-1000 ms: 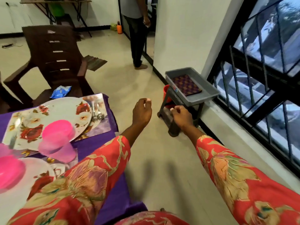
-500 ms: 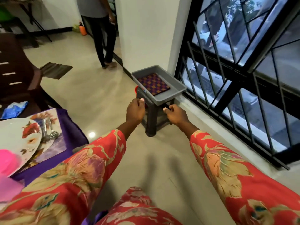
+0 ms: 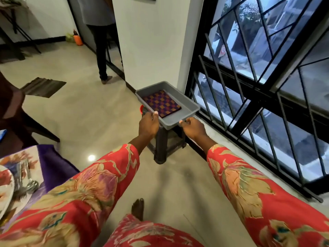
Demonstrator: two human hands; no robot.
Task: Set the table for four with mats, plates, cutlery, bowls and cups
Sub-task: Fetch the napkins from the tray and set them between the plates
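Two hands are in view, the left hand (image 3: 149,124) and the right hand (image 3: 194,128), at the middle of the frame. One grey tray (image 3: 188,108) sits above them, with one checked mat (image 3: 161,103) inside it. One dark stool (image 3: 162,145) stands under the tray, and one red cup (image 3: 141,109) shows at its left edge. At the lower left lie one floral plate (image 3: 4,186), one floral mat (image 3: 21,157) and one purple cloth (image 3: 53,168) on the bench; the cutlery (image 3: 26,179) there is too blurred to count. One other person (image 3: 101,36) stands at the top. One bare foot (image 3: 138,208) shows at the bottom.
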